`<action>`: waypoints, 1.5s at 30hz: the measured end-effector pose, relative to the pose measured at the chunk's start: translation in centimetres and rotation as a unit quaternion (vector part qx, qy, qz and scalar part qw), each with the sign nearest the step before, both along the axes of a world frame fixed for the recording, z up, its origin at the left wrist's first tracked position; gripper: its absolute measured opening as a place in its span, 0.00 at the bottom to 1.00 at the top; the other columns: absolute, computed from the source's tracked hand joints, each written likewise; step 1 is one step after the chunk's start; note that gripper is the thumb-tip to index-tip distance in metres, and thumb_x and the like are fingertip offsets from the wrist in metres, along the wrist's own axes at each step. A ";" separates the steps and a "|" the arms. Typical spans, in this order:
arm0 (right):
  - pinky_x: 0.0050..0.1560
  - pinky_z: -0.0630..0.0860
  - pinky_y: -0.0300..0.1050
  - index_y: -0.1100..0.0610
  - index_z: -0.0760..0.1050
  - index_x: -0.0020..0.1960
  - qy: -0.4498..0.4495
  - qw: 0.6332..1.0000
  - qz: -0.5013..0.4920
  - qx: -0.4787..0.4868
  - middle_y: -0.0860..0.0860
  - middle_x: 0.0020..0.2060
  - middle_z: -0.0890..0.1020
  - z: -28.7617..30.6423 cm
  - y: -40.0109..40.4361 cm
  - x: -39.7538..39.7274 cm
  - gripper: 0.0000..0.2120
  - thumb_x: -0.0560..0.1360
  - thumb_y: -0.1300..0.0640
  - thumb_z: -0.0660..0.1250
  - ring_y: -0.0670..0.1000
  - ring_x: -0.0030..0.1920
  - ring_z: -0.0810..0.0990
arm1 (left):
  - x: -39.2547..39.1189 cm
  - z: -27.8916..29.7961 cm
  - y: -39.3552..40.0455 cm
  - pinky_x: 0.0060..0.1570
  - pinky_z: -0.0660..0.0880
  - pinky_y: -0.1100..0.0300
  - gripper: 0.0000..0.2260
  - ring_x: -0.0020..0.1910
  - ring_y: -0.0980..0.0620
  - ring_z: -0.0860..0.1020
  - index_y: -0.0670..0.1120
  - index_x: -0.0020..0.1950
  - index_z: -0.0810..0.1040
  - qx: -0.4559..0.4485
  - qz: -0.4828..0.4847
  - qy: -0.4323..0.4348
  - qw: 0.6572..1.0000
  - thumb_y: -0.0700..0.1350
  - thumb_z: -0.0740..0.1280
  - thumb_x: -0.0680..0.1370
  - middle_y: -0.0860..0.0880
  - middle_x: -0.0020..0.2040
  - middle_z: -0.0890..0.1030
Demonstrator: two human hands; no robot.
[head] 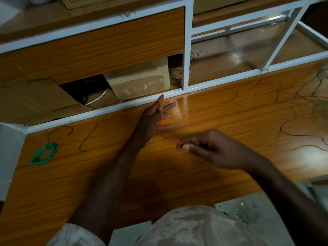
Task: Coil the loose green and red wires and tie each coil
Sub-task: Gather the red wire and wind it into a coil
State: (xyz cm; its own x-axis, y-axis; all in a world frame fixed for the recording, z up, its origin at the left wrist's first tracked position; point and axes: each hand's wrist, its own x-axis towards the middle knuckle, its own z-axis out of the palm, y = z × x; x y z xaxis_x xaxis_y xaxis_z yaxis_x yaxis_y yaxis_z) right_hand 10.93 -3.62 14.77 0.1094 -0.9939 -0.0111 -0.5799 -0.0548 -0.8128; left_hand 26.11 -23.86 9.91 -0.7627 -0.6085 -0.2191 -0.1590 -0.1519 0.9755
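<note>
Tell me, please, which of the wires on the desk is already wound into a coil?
The green coil at the desk's far left. It lies as a closed ring of stacked turns, while the red and green wires on the right sprawl loose.

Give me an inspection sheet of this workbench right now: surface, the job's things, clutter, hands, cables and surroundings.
Surface: glossy wooden desk top, glare at the right.
Job's things: green coil lies at the left edge; red wire looped round a left fingertip and running to the right hand; loose red and green wires tangled at the far right.
Clutter: two short dark wire pieces beside the green coil.
Hands: left hand open, fingers spread, red wire on it; right hand pinches the red wire.
Cables: black and white cables in the shelf gap.
Surroundings: white-framed shelf; cardboard boxes inside.
</note>
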 end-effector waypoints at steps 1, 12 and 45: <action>0.37 0.76 0.38 0.45 0.83 0.61 -0.010 1.000 -0.005 -0.013 0.41 0.42 0.84 1.5 -0.1 -0.9 0.10 0.86 0.47 0.64 0.46 0.40 0.82 | 0.3 -0.1 -0.1 0.59 0.84 0.48 0.24 0.76 0.44 0.74 0.54 0.87 0.54 -0.007 -0.013 -0.017 1.000 0.48 0.54 0.91 0.55 0.75 0.78; 0.40 0.74 0.52 0.53 0.82 0.53 -0.001 0.961 -0.238 -0.140 0.50 0.39 0.81 -1.4 -8.3 -8.9 0.10 0.87 0.50 0.64 0.53 0.40 0.78 | 0.7 -1.1 3.3 0.19 0.62 0.67 0.21 0.24 0.53 0.80 0.47 0.83 0.65 0.051 -0.130 0.026 0.990 0.45 0.53 0.90 0.40 0.68 0.83; 0.32 0.68 0.37 0.54 0.83 0.63 -0.051 0.997 0.029 0.047 0.54 0.31 0.79 -3.9 -2.2 -0.2 0.11 0.86 0.52 0.66 0.45 0.29 0.74 | -1.5 0.4 -0.4 0.53 0.86 0.50 0.23 0.64 0.42 0.84 0.56 0.87 0.52 -0.063 0.016 -0.005 0.998 0.50 0.50 0.91 0.53 0.79 0.74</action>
State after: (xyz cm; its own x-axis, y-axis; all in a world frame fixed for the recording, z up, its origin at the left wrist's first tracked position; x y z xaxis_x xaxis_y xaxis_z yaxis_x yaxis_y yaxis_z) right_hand 10.71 -5.86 10.88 0.1725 -0.9810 -0.0891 -0.4924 -0.0075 -0.8703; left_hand 24.63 -24.24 10.30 -0.7409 -0.6554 -0.1470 -0.1668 -0.0324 0.9855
